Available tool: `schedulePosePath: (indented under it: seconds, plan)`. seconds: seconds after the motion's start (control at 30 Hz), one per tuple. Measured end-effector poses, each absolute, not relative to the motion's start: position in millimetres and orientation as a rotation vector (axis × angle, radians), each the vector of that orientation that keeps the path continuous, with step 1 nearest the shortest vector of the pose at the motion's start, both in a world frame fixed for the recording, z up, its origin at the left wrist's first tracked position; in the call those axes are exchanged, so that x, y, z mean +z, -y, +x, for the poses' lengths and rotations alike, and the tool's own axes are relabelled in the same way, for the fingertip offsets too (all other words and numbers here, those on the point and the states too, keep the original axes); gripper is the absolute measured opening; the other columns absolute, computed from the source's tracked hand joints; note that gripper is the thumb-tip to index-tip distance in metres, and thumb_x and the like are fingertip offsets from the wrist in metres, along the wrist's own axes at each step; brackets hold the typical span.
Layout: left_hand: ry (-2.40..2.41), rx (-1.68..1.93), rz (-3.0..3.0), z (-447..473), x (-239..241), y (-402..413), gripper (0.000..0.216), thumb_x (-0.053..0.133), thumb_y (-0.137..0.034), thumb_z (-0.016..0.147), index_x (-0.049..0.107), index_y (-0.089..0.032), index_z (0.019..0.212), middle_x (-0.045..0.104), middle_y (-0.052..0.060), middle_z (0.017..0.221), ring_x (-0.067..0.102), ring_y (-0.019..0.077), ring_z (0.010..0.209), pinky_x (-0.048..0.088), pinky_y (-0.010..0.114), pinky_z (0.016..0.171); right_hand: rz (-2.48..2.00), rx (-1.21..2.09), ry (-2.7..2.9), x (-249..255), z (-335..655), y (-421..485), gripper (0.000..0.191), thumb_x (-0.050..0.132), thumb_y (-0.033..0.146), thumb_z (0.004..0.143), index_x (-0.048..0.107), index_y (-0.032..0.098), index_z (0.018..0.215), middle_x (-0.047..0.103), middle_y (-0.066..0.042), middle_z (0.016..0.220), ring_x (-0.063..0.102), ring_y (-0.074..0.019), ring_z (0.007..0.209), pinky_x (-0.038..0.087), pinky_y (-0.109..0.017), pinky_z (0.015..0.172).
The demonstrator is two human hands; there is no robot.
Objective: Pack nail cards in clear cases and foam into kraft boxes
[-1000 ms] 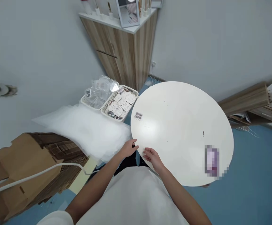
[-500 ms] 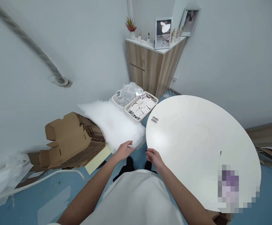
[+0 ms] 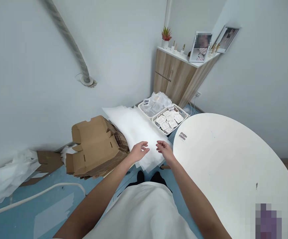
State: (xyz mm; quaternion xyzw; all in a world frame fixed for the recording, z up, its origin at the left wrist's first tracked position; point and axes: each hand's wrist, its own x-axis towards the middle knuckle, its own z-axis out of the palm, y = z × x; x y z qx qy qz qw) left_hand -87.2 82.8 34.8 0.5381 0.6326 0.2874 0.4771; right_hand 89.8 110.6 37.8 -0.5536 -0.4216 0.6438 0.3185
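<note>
both hands (image 3: 139,152) (image 3: 166,152) have moved over the white sheets (image 3: 136,127), loosely curled.

A plain white top (image 3: 151,212) fills the near middle of my remote view, loose and softly creased, shading to pale grey in its folds. Past its rounded far edge I make out black trousers (image 3: 133,184) and a pair of dark, round-toed shoes (image 3: 140,177), too small for me to read any detail. Both forearms (image 3: 115,176) are bare, as are the left hand (image 3: 138,151) and right hand (image 3: 166,152).
</note>
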Motion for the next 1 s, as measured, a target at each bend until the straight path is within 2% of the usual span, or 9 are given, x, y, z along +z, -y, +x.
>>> schedulePosePath:
  seconds: [0.37, 0.57, 0.63, 0.8, 1.0]
  plan:
    - [-1.504, 0.864, 1.125, -70, 43, -193, 0.039, 0.06, -0.031, 0.071, 0.054, -0.015, 0.106, 0.055, 0.012, 0.115, 0.058, 0.02, 0.092, 0.047, 0.032, 0.078, -1.491, 1.462, 1.191, 27, 101, -226, 0.04, 0.061, 0.037, 0.063, 0.056, 0.018, 0.097, 0.059, -0.005, 0.09, 0.053, -0.0128, 0.07, 0.044, -0.029, 0.065]
    - [-1.55, 1.065, 0.973, -48, 28, -295, 0.062, 0.064, -0.03, 0.069, 0.039, -0.019, 0.124, 0.04, 0.013, 0.13, 0.053, 0.0205, 0.103, 0.043, 0.033, 0.084, -1.461, 1.218, 1.302, 18, 104, -325, 0.042, 0.059, 0.034, 0.066, 0.052, 0.018, 0.104, 0.056, -0.006, 0.097, 0.052, -0.0127, 0.072, 0.046, -0.032, 0.068]
    - [-1.568, 1.114, 0.946, -45, 21, -328, 0.063, 0.065, -0.03, 0.068, 0.038, -0.021, 0.125, 0.035, 0.011, 0.134, 0.049, 0.0221, 0.108, 0.042, 0.034, 0.086, -1.423, 1.188, 1.338, 12, 103, -354, 0.048, 0.06, 0.033, 0.066, 0.048, 0.02, 0.11, 0.054, -0.007, 0.104, 0.053, -0.0137, 0.077, 0.047, -0.033, 0.071]
    - [-1.555, 1.124, 0.872, -49, 1, -395, 0.056, 0.059, -0.025, 0.072, 0.039, -0.024, 0.124, 0.033, 0.007, 0.136, 0.038, 0.0224, 0.12, 0.036, 0.035, 0.093, -1.389, 1.103, 1.435, -14, 97, -412, 0.06, 0.059, 0.036, 0.068, 0.037, 0.025, 0.123, 0.04, -0.009, 0.125, 0.049, -0.0198, 0.097, 0.047, -0.035, 0.075]
    - [-1.571, 1.075, 0.87, -50, -15, -429, 0.059, 0.053, -0.011, 0.07, 0.037, -0.021, 0.126, 0.035, 0.007, 0.135, 0.032, 0.0239, 0.124, 0.03, 0.038, 0.098, -1.388, 1.082, 1.47, -48, 81, -438, 0.071, 0.051, 0.043, 0.075, 0.014, 0.029, 0.134, 0.029, -0.01, 0.133, 0.043, -0.0245, 0.108, 0.046, -0.042, 0.081]
